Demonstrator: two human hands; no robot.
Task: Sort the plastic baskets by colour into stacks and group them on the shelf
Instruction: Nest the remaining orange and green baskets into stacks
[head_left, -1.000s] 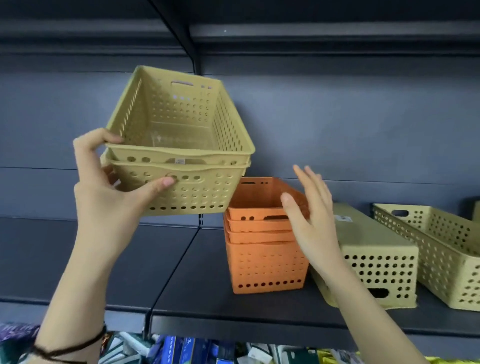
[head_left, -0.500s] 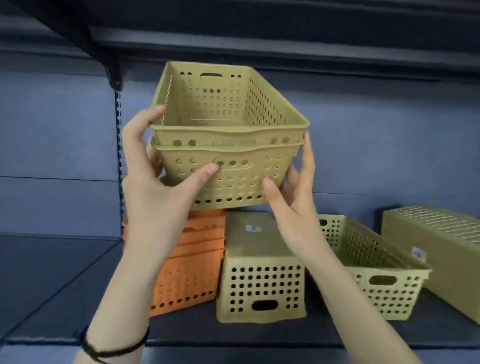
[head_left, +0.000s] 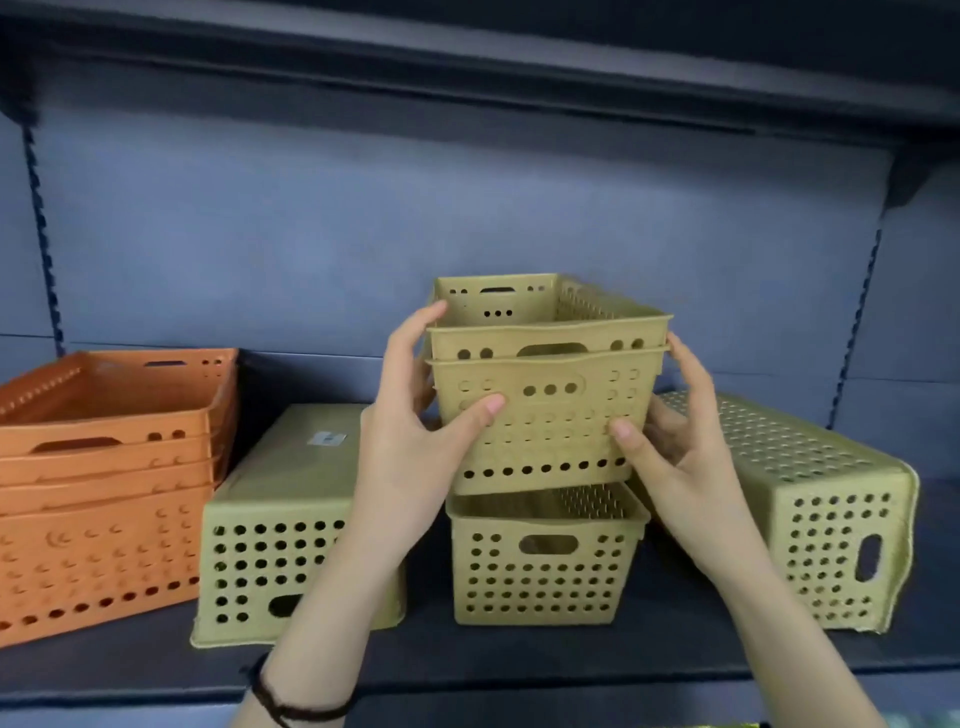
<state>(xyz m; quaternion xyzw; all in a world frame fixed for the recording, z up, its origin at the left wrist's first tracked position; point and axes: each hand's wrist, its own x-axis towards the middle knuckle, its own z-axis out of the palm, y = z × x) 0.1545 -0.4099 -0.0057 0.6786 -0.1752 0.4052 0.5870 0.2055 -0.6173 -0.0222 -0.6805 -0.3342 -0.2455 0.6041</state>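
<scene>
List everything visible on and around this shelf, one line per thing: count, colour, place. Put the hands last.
Held baskets: two nested, olive-yellow, just above the upright basket.
Upright basket: one, olive-yellow, shelf centre, open side up.
Overturned basket: one, olive-yellow, left of centre, bottom up with a label.
Sideways basket: one, olive-yellow, right, lying on its side.
Orange stack: several nested, orange, far left.
Shelf: one, dark grey, under everything.
Wristband: one, black, left wrist.
Left hand: gripping the held baskets' left side.
Right hand: gripping their right side.
</scene>
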